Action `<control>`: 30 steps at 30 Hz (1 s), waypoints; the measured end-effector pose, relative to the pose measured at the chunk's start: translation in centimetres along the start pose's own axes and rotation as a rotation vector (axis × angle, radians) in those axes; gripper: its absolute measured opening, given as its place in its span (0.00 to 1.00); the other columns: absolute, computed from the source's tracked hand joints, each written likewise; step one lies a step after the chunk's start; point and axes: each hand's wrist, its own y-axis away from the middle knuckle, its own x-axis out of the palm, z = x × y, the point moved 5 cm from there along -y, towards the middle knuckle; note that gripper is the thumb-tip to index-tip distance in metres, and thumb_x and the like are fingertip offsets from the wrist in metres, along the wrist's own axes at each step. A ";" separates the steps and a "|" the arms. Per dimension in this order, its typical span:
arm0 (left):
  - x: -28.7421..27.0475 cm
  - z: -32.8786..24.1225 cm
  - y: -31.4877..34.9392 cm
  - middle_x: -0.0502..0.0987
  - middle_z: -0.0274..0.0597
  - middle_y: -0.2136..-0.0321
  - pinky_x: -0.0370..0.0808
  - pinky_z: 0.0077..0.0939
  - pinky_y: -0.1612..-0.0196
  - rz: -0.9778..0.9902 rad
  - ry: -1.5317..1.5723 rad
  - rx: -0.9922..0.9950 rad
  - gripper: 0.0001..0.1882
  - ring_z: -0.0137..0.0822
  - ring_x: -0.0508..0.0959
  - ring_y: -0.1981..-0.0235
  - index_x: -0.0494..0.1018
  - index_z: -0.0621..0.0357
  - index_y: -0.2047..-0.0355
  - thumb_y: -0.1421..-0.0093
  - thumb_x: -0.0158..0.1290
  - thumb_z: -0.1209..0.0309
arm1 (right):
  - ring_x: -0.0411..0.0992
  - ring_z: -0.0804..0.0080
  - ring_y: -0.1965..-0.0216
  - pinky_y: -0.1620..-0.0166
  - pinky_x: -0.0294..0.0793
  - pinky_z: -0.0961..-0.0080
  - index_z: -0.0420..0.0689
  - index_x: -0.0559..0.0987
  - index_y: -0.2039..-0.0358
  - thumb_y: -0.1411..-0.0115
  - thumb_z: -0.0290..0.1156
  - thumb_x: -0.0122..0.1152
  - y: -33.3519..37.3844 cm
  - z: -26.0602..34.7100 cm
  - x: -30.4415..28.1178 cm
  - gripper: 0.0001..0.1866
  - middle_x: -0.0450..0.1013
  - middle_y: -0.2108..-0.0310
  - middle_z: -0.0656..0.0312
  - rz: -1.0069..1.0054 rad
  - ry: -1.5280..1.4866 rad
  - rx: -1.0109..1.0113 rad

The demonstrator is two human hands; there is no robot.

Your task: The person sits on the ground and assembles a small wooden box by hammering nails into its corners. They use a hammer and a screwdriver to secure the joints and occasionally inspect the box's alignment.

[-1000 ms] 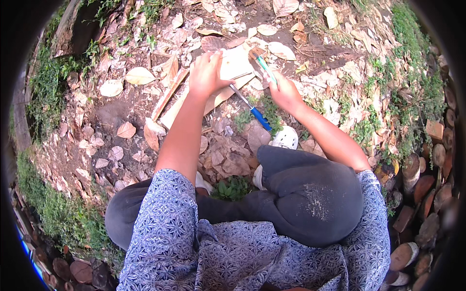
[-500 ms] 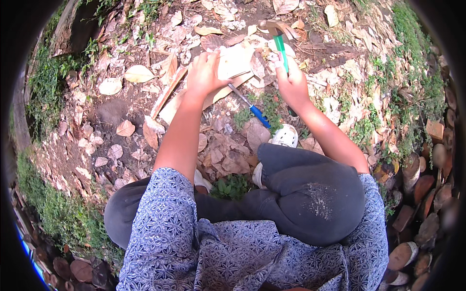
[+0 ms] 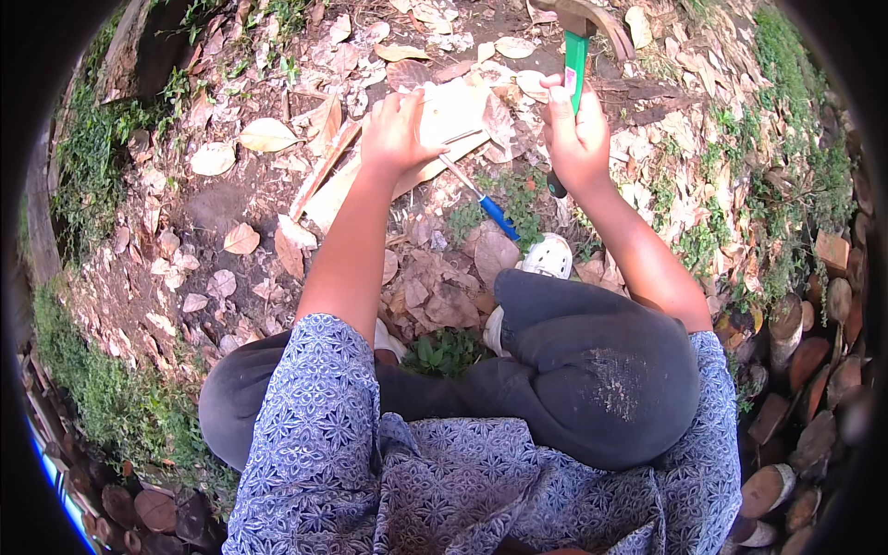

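Note:
My left hand (image 3: 393, 134) grips the left side of a pale, sunlit piece of wood (image 3: 453, 109), fingers along its far left edge and thumb stretched along its near edge. A longer, light board (image 3: 333, 199) shows beneath. Close to the thumb is the metal shaft of a blue-handled tool (image 3: 498, 217), possibly a chisel or screwdriver; its tip is hard to make out. My right hand (image 3: 580, 148) is closed round the green handle of a claw hammer (image 3: 575, 69), raised right of the wood. The hammer head is at the top edge of the view.
Dry leaves (image 3: 266, 136) and soil cover the ground. A narrow wood strip (image 3: 324, 171) lies left of the board. My white shoe (image 3: 548, 256) is near the blue handle. Cut logs (image 3: 768, 488) are stacked at the right, and a thick timber (image 3: 139, 51) stands far left.
My right hand has moved up and to the right with the hammer, which appears larger and higher. My left hand stays on the wood, and the blue-handled tool has barely shifted.

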 end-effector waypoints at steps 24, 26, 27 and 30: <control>-0.4 -0.3 -0.3 0.72 0.42 0.47 0.69 0.42 0.39 -0.028 -0.040 0.002 0.56 0.45 0.72 0.43 0.66 0.46 0.34 0.63 0.75 0.42 | 0.66 0.78 0.76 0.71 0.67 0.73 0.40 0.75 0.57 0.27 0.35 0.52 -0.2 -1.0 1.6 0.11 0.67 0.78 0.65 0.039 0.247 -0.118; -0.2 -0.4 -0.1 0.72 0.42 0.46 0.69 0.42 0.39 -0.016 -0.041 -0.009 0.56 0.44 0.71 0.43 0.66 0.46 0.34 0.63 0.75 0.42 | 0.65 0.78 0.76 0.71 0.66 0.74 0.40 0.74 0.55 0.26 0.35 0.52 -0.8 -0.8 1.5 0.11 0.67 0.78 0.66 0.016 0.104 -0.082; -0.2 -0.3 0.1 0.72 0.42 0.46 0.69 0.42 0.39 -0.017 -0.036 -0.012 0.56 0.44 0.72 0.43 0.66 0.46 0.34 0.63 0.75 0.42 | 0.65 0.78 0.76 0.72 0.65 0.74 0.40 0.74 0.54 0.26 0.35 0.51 -1.1 -0.9 1.5 0.11 0.66 0.78 0.66 0.005 0.031 -0.065; -0.7 -1.3 -0.4 0.72 0.42 0.46 0.69 0.42 0.40 -0.047 -0.014 0.027 0.55 0.45 0.72 0.44 0.67 0.46 0.35 0.63 0.75 0.43 | 0.69 0.75 0.79 0.72 0.69 0.72 0.41 0.73 0.54 0.27 0.37 0.51 0.4 -7.5 1.9 0.12 0.71 0.77 0.58 0.251 0.499 0.098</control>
